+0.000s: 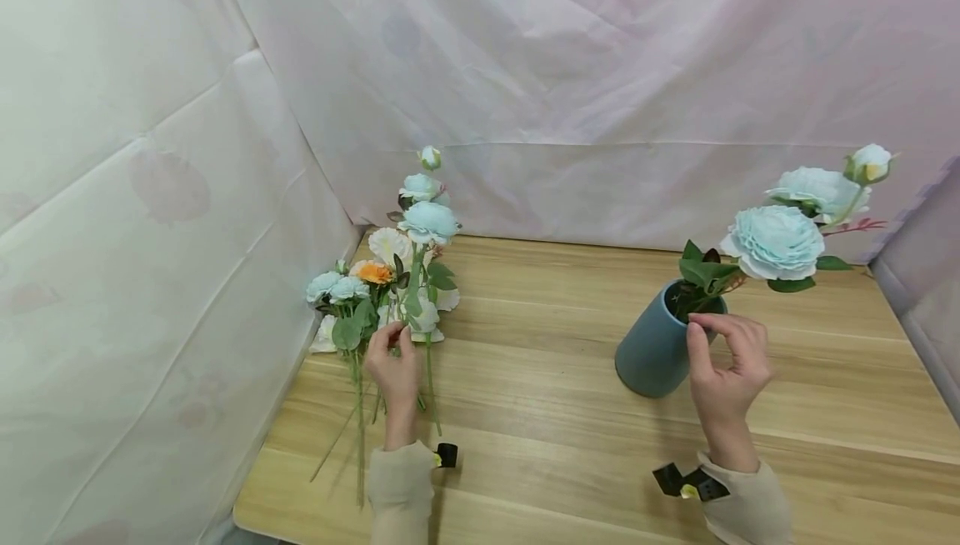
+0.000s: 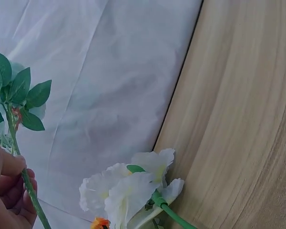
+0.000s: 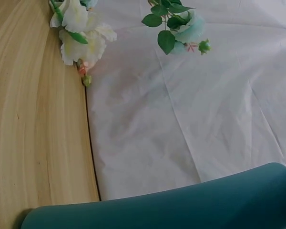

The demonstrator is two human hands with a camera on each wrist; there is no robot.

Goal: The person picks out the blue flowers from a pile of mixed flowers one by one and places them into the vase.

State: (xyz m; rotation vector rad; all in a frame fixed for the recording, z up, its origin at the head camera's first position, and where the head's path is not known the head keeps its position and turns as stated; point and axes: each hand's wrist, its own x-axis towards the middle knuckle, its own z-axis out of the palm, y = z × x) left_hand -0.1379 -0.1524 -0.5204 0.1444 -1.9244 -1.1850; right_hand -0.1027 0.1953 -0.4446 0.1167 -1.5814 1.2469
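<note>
My left hand (image 1: 395,370) pinches the green stem (image 2: 31,195) of an artificial flower with pale blue blooms (image 1: 429,222), held upright above the flowers lying at the left. In the left wrist view, green leaves (image 2: 21,88) spread just above the fingers. My right hand (image 1: 729,366) has thumb and forefinger together at the near rim of a blue-grey vase (image 1: 651,353), pinching it. From the vase another pale blue flower (image 1: 776,241) leans to the right, its lower stem hidden inside. The right wrist view shows the vase's side (image 3: 171,212) but not the hand.
Under the left hand lies a pile of artificial flowers: small pale blue ones (image 1: 336,287), an orange one (image 1: 374,272) and white ones (image 2: 128,193). Their stems point toward the near edge of the wooden table (image 1: 525,412). Pale cloth (image 1: 562,95) hangs behind and at the sides.
</note>
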